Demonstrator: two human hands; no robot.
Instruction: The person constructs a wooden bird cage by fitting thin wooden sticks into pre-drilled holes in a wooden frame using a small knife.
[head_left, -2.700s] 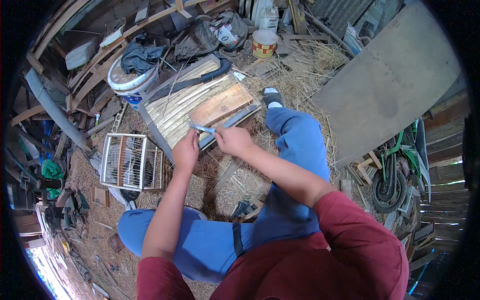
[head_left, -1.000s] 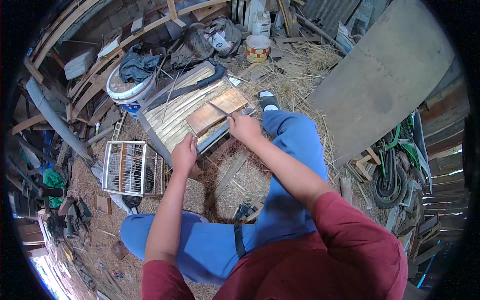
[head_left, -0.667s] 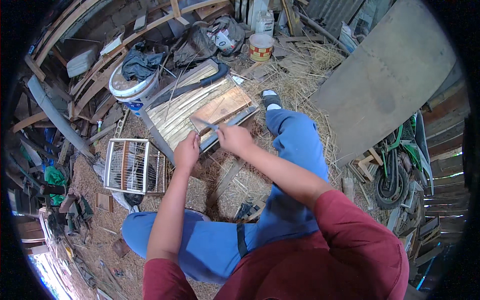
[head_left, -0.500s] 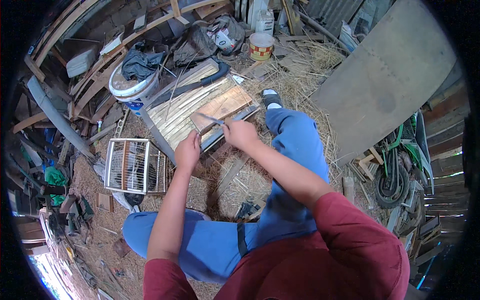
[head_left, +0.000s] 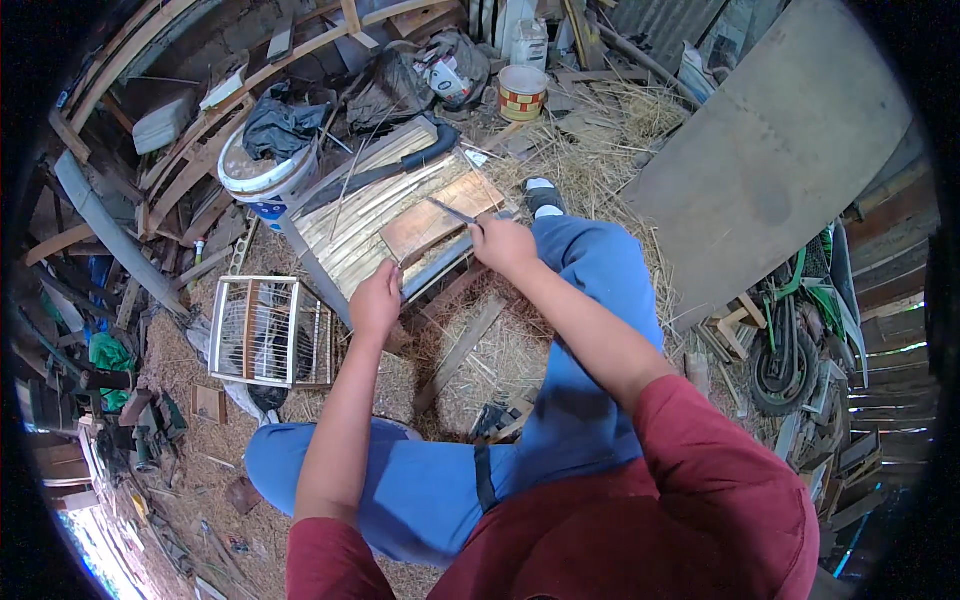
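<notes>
One knife point(head_left: 453, 211) angles over one reddish board point(head_left: 415, 232), its tip pointing up and to the left; whether the blade touches the wood I cannot tell. The right hand point(head_left: 505, 246) has its grip closed around the knife's handle, at the board's near edge. The left hand point(head_left: 376, 300) is just beside the board's near left corner, fingers drawn together — whether that grip pinches anything is too small to tell. The board lies flat on a slatted surface point(head_left: 340, 235), and beyond it, on the same slats, lies one long dark tool point(head_left: 430, 150) with a curved black handle. Two buckets stand around: a large white one point(head_left: 285, 185) just left of the surface, with a dark bag point(head_left: 285, 128) on top, and a small red-and-yellow one point(head_left: 522, 105) past the far end, near one white jug point(head_left: 529, 45). One wire cage point(head_left: 251, 330) sits on the straw-strewn floor to the left. Off to the right — one big grey sheet point(head_left: 780, 170) and, below it, one black-tyred wheel point(head_left: 768, 398) beside green bodywork point(head_left: 825, 300).
</notes>
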